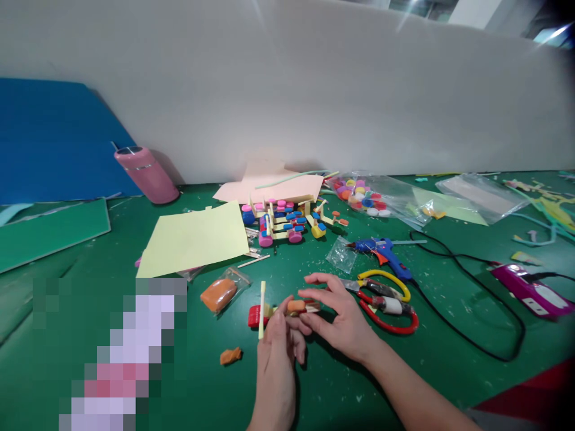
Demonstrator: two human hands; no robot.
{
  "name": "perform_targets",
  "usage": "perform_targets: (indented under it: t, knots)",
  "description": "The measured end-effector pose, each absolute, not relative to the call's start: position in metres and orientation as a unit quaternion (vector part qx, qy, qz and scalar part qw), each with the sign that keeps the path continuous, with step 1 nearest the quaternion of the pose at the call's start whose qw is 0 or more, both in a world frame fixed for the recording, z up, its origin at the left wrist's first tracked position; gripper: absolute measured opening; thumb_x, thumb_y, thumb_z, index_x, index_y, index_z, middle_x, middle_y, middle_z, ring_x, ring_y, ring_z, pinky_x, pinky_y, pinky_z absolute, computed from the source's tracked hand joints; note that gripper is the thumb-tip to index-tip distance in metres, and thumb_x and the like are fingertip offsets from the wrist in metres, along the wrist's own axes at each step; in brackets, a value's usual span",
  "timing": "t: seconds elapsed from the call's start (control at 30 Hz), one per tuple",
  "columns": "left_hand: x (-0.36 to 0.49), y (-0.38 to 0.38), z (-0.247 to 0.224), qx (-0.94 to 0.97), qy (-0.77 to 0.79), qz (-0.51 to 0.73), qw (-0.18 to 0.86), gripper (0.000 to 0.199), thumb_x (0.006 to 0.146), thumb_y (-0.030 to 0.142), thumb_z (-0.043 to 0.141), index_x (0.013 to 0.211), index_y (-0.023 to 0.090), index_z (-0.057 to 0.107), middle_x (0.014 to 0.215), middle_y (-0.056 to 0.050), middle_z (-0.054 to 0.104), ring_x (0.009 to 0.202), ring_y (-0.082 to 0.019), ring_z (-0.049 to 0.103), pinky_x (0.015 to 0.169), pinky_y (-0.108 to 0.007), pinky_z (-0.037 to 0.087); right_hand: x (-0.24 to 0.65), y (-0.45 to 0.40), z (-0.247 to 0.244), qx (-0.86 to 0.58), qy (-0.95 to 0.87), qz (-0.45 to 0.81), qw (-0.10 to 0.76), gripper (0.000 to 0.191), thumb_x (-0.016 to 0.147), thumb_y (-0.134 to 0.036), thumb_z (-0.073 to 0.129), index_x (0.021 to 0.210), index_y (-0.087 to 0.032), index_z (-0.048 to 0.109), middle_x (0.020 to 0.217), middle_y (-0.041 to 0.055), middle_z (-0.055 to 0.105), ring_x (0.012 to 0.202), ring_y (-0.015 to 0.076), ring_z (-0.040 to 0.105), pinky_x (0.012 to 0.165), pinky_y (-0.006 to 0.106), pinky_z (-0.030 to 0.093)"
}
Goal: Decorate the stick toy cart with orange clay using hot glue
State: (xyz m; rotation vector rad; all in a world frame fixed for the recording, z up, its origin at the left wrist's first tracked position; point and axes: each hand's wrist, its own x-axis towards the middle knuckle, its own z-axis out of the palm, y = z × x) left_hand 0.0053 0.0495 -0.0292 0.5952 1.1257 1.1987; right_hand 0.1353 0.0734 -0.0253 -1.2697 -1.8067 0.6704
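A small toy vehicle (257,316) with a red wheel, a pale yellow upright strip and an orange clay block (296,306) is low over the green table. My left hand (278,353) has its fingers wrapped round the toy from the near side. From the right, the thumb and fingers of my right hand (341,317) close loosely about the end with the orange block; exact contact is partly hidden. To the left lie a lump of orange clay (230,357) and a bag of orange clay (220,294).
Behind my hands stand several toy vehicles (283,224) with pink and blue parts. Scissors (395,308), a blue glue gun (381,254) and its black cable lie right. Yellow sheet (197,236), pink tumbler (148,173) and a bag of coloured pieces (363,194) sit farther back.
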Motion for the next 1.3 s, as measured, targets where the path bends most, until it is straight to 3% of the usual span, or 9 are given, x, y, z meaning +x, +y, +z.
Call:
perform_targets:
  t: [0.17,0.27,0.43,0.53,0.67,0.77,1.0,1.17,1.3]
  knots:
    - [0.005,0.049,-0.03,0.242,0.495,0.528,0.646,0.031,0.08,0.04,0.05,0.094,0.015,0.059,0.06,0.002,0.059,0.043,-0.006,0.042,0.041,-0.019,0.033,0.135,0.071,-0.022,-0.488,-0.715,0.266,0.425,0.037,0.073,-0.02,0.061,0.11,-0.024,0.057,0.115,0.0078,0.051,0.109,0.0223,0.048,0.093,0.038,0.039]
    - [0.004,0.049,-0.035,0.284,0.509,0.516,0.627,0.03,0.079,0.037,0.052,0.097,0.014,0.058,0.062,0.001,0.061,0.042,-0.005,0.041,0.044,-0.019,0.035,0.134,0.07,-0.016,-0.487,-0.694,0.261,0.462,0.012,0.081,-0.02,0.053,0.09,-0.022,0.06,0.105,0.0073,0.055,0.102,0.0205,0.052,0.087,0.036,0.042]
    - [0.003,0.051,-0.036,0.309,0.536,0.5,0.606,0.03,0.076,0.035,0.056,0.095,0.012,0.057,0.063,0.0,0.063,0.04,-0.005,0.042,0.044,-0.02,0.035,0.131,0.07,-0.01,-0.509,-0.67,0.27,0.468,0.025,0.089,-0.017,0.034,0.071,-0.019,0.051,0.096,0.0065,0.057,0.095,0.0179,0.053,0.082,0.033,0.042]
    - [0.004,0.053,-0.031,0.317,0.548,0.471,0.615,0.034,0.072,0.034,0.06,0.098,0.013,0.056,0.056,0.004,0.058,0.039,-0.005,0.04,0.042,-0.019,0.033,0.126,0.071,-0.01,-0.515,-0.682,0.267,0.445,0.008,0.084,-0.021,0.047,0.082,-0.02,0.055,0.101,0.007,0.055,0.099,0.0191,0.052,0.086,0.033,0.041]
    - [0.006,0.055,-0.025,0.336,0.549,0.445,0.623,0.023,0.068,0.03,0.061,0.085,0.014,0.059,0.044,0.009,0.046,0.037,-0.005,0.033,0.038,-0.017,0.025,0.118,0.075,-0.012,-0.53,-0.712,0.237,0.395,0.03,0.073,-0.024,0.063,0.102,-0.022,0.06,0.11,0.0081,0.052,0.105,0.0228,0.049,0.089,0.037,0.041]
    - [0.006,0.057,-0.02,0.344,0.556,0.443,0.613,0.011,0.068,0.026,0.06,0.068,0.015,0.058,0.039,0.01,0.04,0.037,-0.005,0.031,0.038,-0.016,0.023,0.115,0.078,-0.011,-0.534,-0.728,0.207,0.377,0.023,0.071,-0.024,0.064,0.095,-0.024,0.065,0.11,0.0077,0.053,0.104,0.0242,0.049,0.088,0.04,0.041]
    - [0.006,0.06,-0.021,0.371,0.553,0.429,0.61,0.025,0.075,0.033,0.054,0.055,0.017,0.052,0.032,0.008,0.039,0.032,-0.005,0.031,0.037,-0.017,0.024,0.114,0.078,-0.013,-0.529,-0.736,0.192,0.376,0.018,0.073,-0.021,0.062,0.09,-0.024,0.067,0.109,0.0073,0.054,0.103,0.0241,0.049,0.087,0.041,0.041]
    - [0.006,0.061,-0.027,0.383,0.552,0.424,0.608,0.023,0.076,0.029,0.051,0.056,0.017,0.049,0.031,0.009,0.04,0.031,-0.005,0.032,0.036,-0.016,0.024,0.115,0.079,-0.015,-0.525,-0.74,0.197,0.373,0.031,0.072,-0.023,0.064,0.102,-0.023,0.063,0.112,0.0078,0.053,0.105,0.0238,0.048,0.089,0.04,0.04]
    - [0.006,0.062,-0.027,0.386,0.552,0.423,0.606,0.019,0.077,0.032,0.05,0.068,0.016,0.053,0.032,0.01,0.04,0.031,-0.005,0.032,0.036,-0.016,0.025,0.116,0.079,-0.016,-0.524,-0.741,0.195,0.371,0.022,0.073,-0.022,0.062,0.095,-0.022,0.066,0.112,0.0076,0.052,0.105,0.0232,0.048,0.089,0.04,0.04]
